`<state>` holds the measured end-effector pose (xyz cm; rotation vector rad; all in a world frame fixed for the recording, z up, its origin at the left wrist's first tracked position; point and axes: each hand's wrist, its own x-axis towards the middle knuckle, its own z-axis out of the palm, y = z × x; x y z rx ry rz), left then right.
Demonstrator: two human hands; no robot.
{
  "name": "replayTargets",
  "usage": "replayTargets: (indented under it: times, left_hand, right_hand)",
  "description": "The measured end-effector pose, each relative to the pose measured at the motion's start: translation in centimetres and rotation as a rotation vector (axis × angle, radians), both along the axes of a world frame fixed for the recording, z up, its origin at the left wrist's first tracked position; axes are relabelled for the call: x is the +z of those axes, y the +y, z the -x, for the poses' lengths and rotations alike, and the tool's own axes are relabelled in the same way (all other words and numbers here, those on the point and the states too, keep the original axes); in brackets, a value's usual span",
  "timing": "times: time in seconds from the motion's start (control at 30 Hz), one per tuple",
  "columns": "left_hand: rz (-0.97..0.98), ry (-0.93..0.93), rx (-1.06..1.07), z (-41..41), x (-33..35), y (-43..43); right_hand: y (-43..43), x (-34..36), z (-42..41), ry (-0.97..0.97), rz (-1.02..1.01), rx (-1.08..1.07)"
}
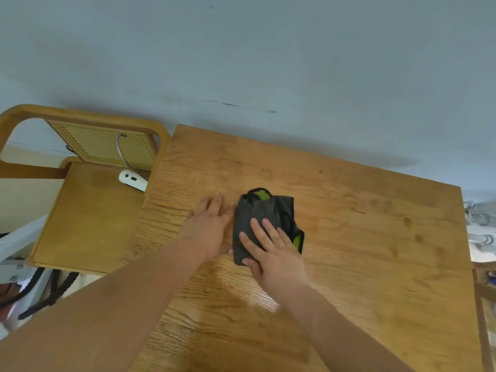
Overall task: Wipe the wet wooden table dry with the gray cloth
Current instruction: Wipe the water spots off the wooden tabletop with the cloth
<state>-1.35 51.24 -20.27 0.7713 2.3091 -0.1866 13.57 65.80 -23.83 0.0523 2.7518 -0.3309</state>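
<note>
A folded gray cloth (264, 213) with green patches lies near the middle of the wooden table (362, 237). My right hand (271, 251) presses flat on the cloth's near half, fingers straight and spread, thumb at the cloth's near edge. My left hand (212, 226) rests flat on the bare wood just left of the cloth, its fingers straight and touching the cloth's left edge. A shiny wet patch (241, 299) shows on the table nearer to me, between my forearms.
A wooden chair (88, 218) with a perforated back stands against the table's left side, a white device (132, 179) lying on its seat. A gray wall runs behind the table. Clutter sits past the right edge (480, 232) and on the floor at lower left.
</note>
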Motion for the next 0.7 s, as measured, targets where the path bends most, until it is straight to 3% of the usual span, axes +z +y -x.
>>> replayTargets:
  times: [0.1,0.23,0.33,0.5,0.63,0.7]
  left_hand:
    - [0.024,-0.008,-0.012,0.2,-0.1,0.1]
    - [0.065,-0.021,-0.031,0.2,0.0,0.2]
    - [0.057,-0.033,-0.024,0.3,0.1,0.3]
    - [0.025,-0.025,-0.002,0.3,0.0,0.2]
    - [0.023,-0.036,0.002,0.5,0.0,0.2]
    - [0.029,-0.034,-0.009,0.5,0.1,0.3]
  right_hand:
    - [5.6,0.4,2.5,-0.025,-0.05,0.031]
    - [10.1,1.4,6.8,-0.087,-0.054,-0.401]
    - [6.6,0.9,7.0,-0.066,-0.088,-0.522]
    - [0.1,0.0,2.0,0.049,-0.017,-0.169]
    - [4.0,0.8,3.9,-0.032,-0.023,0.096]
    - [6.2,1.1,7.7,-0.087,-0.049,0.08]
